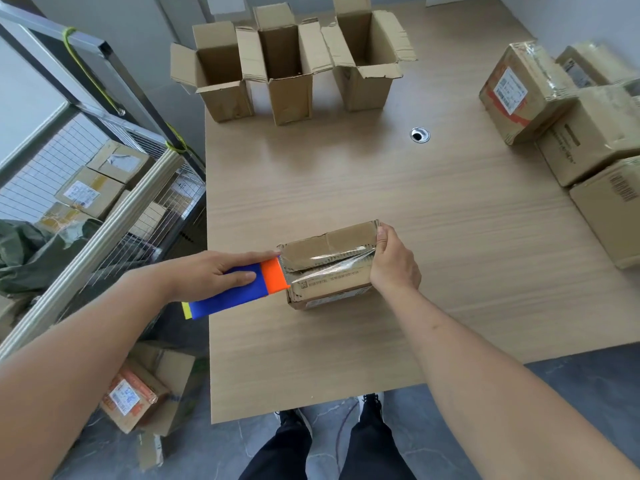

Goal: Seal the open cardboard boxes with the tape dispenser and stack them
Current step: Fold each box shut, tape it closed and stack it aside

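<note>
Between both hands, creased box [329, 261] wears shiny tape.

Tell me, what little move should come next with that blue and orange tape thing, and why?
Probably tilt the tape dispenser down over the left edge of the box to cut the tape. The left hand holds its orange end right at that edge, a shiny strip of tape already spans the closed flaps, and the right hand steadies the far end.
</note>
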`<action>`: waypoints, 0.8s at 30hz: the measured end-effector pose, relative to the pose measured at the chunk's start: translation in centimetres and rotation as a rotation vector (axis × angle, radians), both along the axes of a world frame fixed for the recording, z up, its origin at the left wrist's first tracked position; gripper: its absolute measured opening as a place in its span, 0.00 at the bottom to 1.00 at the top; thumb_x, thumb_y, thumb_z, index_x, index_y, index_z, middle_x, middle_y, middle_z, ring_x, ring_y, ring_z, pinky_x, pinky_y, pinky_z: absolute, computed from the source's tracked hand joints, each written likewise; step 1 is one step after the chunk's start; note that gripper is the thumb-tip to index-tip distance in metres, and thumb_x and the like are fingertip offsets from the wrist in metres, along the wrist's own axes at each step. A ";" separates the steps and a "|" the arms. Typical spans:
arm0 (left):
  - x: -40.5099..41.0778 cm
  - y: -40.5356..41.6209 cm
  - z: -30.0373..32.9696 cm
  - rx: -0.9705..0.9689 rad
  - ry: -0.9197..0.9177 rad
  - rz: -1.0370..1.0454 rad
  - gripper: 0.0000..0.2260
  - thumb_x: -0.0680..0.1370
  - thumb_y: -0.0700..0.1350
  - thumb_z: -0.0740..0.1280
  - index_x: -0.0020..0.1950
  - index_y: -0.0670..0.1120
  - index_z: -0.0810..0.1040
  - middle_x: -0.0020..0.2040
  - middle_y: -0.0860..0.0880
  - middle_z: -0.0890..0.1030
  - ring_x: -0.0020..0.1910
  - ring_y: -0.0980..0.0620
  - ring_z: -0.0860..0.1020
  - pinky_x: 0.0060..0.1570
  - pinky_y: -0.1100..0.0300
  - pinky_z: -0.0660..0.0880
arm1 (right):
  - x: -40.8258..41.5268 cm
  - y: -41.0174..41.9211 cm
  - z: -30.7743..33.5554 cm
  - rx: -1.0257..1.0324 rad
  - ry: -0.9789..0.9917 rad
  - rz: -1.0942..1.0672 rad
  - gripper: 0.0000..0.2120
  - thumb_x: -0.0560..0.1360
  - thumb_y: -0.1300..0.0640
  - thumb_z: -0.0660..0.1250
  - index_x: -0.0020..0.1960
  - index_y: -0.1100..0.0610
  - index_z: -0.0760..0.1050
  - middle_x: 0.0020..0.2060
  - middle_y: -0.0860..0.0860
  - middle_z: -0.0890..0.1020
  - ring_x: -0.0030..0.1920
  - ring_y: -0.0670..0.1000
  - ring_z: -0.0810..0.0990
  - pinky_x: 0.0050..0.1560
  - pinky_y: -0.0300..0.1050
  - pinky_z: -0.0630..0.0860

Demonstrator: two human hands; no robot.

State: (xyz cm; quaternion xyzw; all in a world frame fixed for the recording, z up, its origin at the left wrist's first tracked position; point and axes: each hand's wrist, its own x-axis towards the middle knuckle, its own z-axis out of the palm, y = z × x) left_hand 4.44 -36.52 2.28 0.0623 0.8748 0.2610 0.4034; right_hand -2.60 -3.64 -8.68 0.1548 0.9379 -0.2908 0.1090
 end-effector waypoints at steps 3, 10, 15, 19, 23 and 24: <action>0.1 -0.1 -0.7 0.049 0.019 -0.036 0.22 0.85 0.59 0.57 0.73 0.81 0.55 0.77 0.69 0.62 0.77 0.56 0.65 0.77 0.48 0.61 | 0.0 0.0 -0.1 -0.002 -0.005 -0.008 0.22 0.83 0.35 0.41 0.64 0.40 0.69 0.50 0.53 0.83 0.43 0.58 0.73 0.45 0.50 0.69; 0.1 -2.1 -2.0 0.138 0.020 0.028 0.21 0.84 0.60 0.58 0.72 0.81 0.57 0.72 0.76 0.63 0.74 0.60 0.66 0.71 0.56 0.62 | 0.0 -0.1 0.3 0.048 -0.007 0.010 0.21 0.83 0.35 0.41 0.64 0.39 0.68 0.48 0.51 0.81 0.43 0.58 0.73 0.45 0.50 0.68; 0.7 -5.4 -3.2 0.124 0.003 0.050 0.20 0.84 0.61 0.58 0.71 0.81 0.58 0.71 0.76 0.65 0.72 0.61 0.69 0.66 0.61 0.64 | 0.1 -0.4 0.4 0.104 -0.002 0.014 0.21 0.83 0.35 0.41 0.61 0.41 0.69 0.46 0.53 0.80 0.42 0.59 0.74 0.44 0.50 0.69; 1.1 -5.0 -4.1 0.110 0.027 0.041 0.21 0.85 0.58 0.59 0.71 0.82 0.59 0.72 0.73 0.66 0.73 0.58 0.68 0.74 0.53 0.63 | 0.3 -0.7 0.6 0.169 0.058 0.021 0.19 0.84 0.37 0.43 0.64 0.41 0.68 0.55 0.53 0.78 0.46 0.59 0.74 0.45 0.52 0.69; 0.9 -3.2 -4.4 0.094 0.073 0.010 0.22 0.85 0.57 0.59 0.69 0.84 0.57 0.67 0.82 0.60 0.70 0.63 0.65 0.67 0.66 0.61 | 0.7 -2.4 1.8 0.486 0.413 0.086 0.12 0.81 0.58 0.65 0.64 0.51 0.74 0.51 0.58 0.74 0.46 0.60 0.75 0.45 0.51 0.68; 1.0 -3.0 -4.6 0.084 0.084 -0.002 0.22 0.85 0.57 0.59 0.70 0.83 0.57 0.72 0.78 0.61 0.71 0.60 0.65 0.69 0.64 0.61 | 0.9 -3.1 2.2 0.573 0.494 0.123 0.16 0.77 0.66 0.67 0.62 0.54 0.76 0.48 0.58 0.75 0.42 0.59 0.75 0.42 0.50 0.69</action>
